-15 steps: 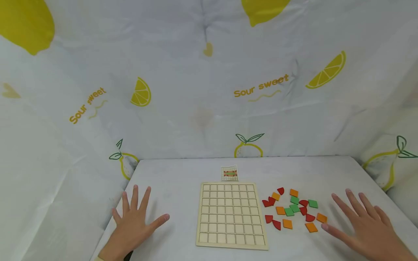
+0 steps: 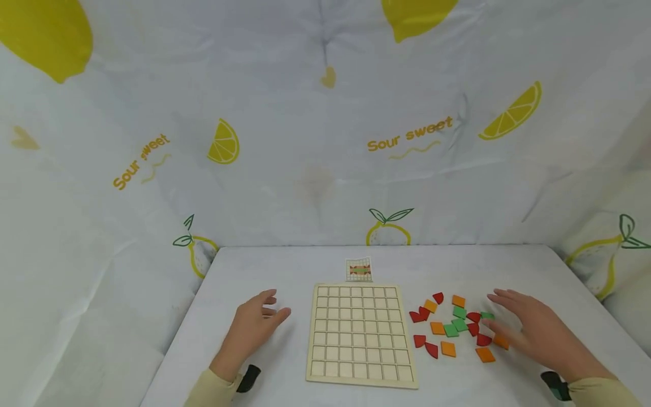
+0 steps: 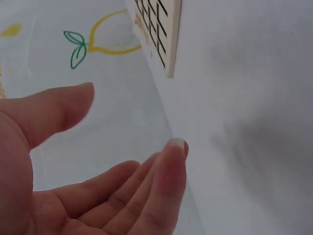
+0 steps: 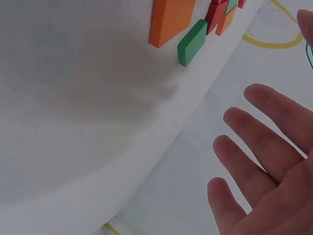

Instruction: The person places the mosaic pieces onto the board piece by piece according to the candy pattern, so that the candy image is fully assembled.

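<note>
My left hand hovers left of a pale grid board, thumb apart from loosely bent fingers, nothing between them. The left wrist view shows that hand over the white table, with the board's corner beyond it. On the other side my right hand hangs at the right edge of a scatter of flat pieces, holding nothing. Its thumb overlaps a green tile in the head view, and it partly covers an orange tile. In the right wrist view the fingers are spread and relaxed, apart from the green tile.
Several orange squares, green tiles and red quarter-circle pieces lie right of the board. Behind the board is a small pattern card. A lemon-print cloth hangs at the table's back edge.
Both hands have moved inward: the left toward the board, the right toward the pieces. Their spread fingers have drawn together and turned sideways. Board and pieces have stayed put.
</note>
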Demonstrator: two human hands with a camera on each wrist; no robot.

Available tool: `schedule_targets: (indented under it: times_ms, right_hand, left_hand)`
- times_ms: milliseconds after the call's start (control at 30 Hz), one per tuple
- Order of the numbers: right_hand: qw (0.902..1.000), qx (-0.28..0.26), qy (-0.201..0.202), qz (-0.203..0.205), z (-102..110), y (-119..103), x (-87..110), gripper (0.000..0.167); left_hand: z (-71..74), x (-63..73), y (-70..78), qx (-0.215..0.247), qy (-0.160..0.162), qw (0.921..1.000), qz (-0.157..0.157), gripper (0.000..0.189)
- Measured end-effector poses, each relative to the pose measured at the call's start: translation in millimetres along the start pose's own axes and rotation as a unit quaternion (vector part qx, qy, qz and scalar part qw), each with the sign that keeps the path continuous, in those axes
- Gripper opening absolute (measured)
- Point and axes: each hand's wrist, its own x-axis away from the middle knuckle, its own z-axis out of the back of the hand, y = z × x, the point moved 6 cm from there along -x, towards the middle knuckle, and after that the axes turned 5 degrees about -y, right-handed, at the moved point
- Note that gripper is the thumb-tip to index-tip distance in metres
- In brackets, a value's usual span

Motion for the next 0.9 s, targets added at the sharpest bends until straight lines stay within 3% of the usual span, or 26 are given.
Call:
schedule_targets:
  times_ms: [200,400,600,900]
  right_hand:
    - [0.9987,-0.034,-0.035,-0.017,-1.0,1.1,-15.7,0.063]
    - [0.9977,-0.047,-0.049,-0.001,-4.7,-2.0,-25.8,0.047]
    - [0.9953,-0.064,-0.073,0.005,-10.3,-2.1,-32.6,0.037]
    - [0.9928,-0.077,-0.092,0.001,-13.9,-0.8,-36.7,0.029]
  left_hand:
    - [-28.6,-20.7,7.7,0.081,-0.052,0.9952,0.019,0.033]
    - [-47.1,-30.2,4.4,0.151,-0.091,0.9829,0.055,0.023]
    - [-54.0,-34.0,2.5,0.154,-0.104,0.9790,0.084,0.018]
    - [-61.5,-37.1,5.9,0.175,-0.121,0.9721,0.099,0.020]
